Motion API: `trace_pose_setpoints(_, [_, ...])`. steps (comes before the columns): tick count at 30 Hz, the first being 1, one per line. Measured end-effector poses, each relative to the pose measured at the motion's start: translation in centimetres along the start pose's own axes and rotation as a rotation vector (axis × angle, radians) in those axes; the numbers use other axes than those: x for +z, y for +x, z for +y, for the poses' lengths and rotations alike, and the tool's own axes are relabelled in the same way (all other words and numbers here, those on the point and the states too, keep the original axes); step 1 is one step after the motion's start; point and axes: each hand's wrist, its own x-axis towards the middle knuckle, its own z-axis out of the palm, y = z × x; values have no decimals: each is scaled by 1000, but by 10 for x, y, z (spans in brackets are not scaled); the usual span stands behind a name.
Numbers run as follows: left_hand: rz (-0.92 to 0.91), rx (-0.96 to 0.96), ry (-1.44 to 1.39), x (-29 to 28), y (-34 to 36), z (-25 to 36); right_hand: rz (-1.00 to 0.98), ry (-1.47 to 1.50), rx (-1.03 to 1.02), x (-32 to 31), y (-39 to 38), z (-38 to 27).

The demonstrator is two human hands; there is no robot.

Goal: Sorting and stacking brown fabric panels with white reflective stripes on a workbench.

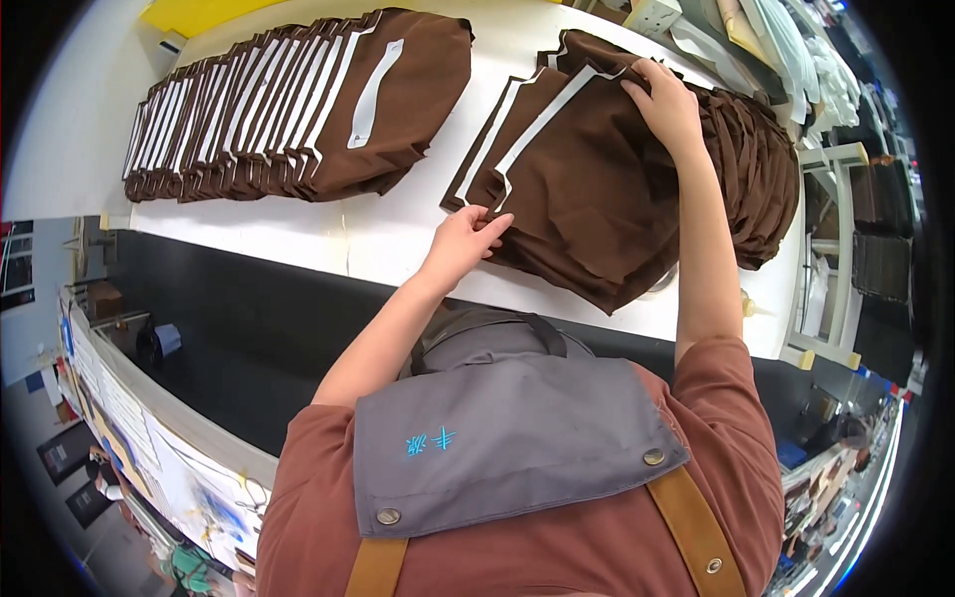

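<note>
Two stacks of brown cloth pieces with white bands on a white tabletop (398, 239). Left stack (288, 104) fanned out in overlapping rows, well apart from both hands, one white strip lying on its top piece. Right stack (617, 189) near the tabletop's right end, its top piece (587, 179) spread wide, near edge hanging toward the tabletop's front. Left hand (463, 239) at the near left corner of that top piece, fingers curled over the cloth edge and pinched on it. Right hand (665, 99) laid on the far edge of the same piece, fingers bent over the fold; hard to tell whether clamped or merely pressing. Both forearms reaching up from a rust-coloured shirt, grey apron bib (507, 438) with tan straps below. Yellow sheet (189, 12) past the left stack at the tabletop's far corner. Rack (836, 259) with dark folded goods to the right of the tabletop.
</note>
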Motion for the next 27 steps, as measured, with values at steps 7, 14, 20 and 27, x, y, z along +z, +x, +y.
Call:
trace_pose_setpoints(7, [181, 108, -278, 22, -14, -6, 116, 246, -27, -67, -3, -25])
trace_pose_setpoints(14, [112, 359, -475, 13, -71, 25, -35, 741, 0, -126, 27, -29])
trace_pose_setpoints(20, [100, 256, -888, -16, -73, 25, -313, 1019, 228, -121, 39, -67])
trace_pose_setpoints(27, [270, 249, -881, -47, -51, 23, -107, 1006, 522, -119, 35, -79])
